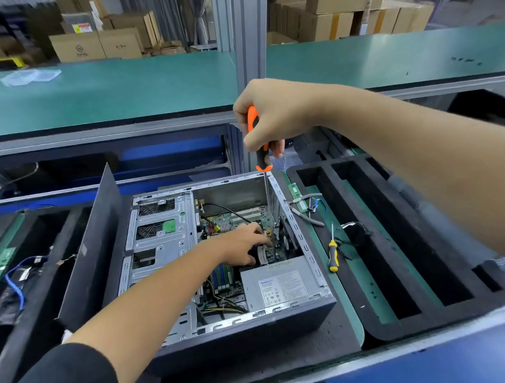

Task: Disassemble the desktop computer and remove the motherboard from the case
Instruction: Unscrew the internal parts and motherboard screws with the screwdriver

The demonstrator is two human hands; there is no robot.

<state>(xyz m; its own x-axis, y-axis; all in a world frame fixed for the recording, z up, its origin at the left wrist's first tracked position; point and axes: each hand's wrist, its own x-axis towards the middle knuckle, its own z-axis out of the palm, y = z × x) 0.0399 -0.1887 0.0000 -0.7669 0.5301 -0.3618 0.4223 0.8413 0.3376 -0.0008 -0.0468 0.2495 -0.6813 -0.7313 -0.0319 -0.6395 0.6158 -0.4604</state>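
The open computer case (303, 244) lies on its side in the middle of the bench. Inside it, the green motherboard (241, 218) sits at the bottom, with a grey power supply (279, 286) at the near right and a metal drive cage (157, 234) on the left. My right hand (273, 117) grips a long orange-and-black screwdriver (259, 141) upright above the case, its shaft reaching down to the board. My left hand (242, 244) is inside the case, fingertips pinching around the screwdriver tip.
The removed side panel (93, 252) leans against the case's left. A small yellow-and-black screwdriver (333, 256), a memory stick (298, 197) and loose cables lie right of the case. Black foam trays (394, 242) flank both sides. A raised green shelf (108, 90) runs behind.
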